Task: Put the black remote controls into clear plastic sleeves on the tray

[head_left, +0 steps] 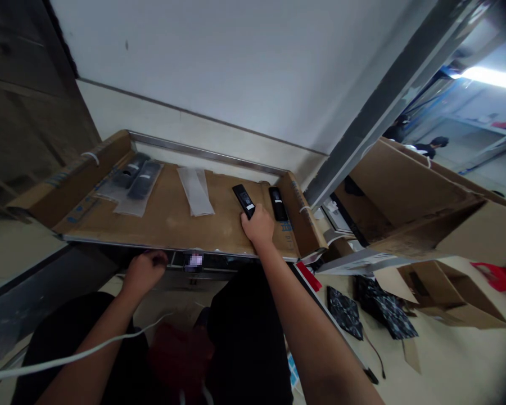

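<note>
Below the front edge of the tray [168, 228]: left hand [145, 271] is hanging with fingers curled; whether it is gripping anything, I cannot tell.
On the cardboard: right hand [258, 226] is grasping a black handset [243, 198] by its near end, apparently leaving its face readable.
Beside it: second handset [278, 203] is lying unwrapped, probably for easy reach.
Centre and left: plastic sleeves [197, 197] are lying flat, apart from bagged dark items [143, 181].
Tray sides: cardboard walls [306, 228] are standing up, likely stopping slides.

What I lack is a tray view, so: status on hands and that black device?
Right hand gripping black device by its near end. Left hand by cardboard tray front edge, grip unclear. Second black device close on the right; nothing seen blocking.
</note>
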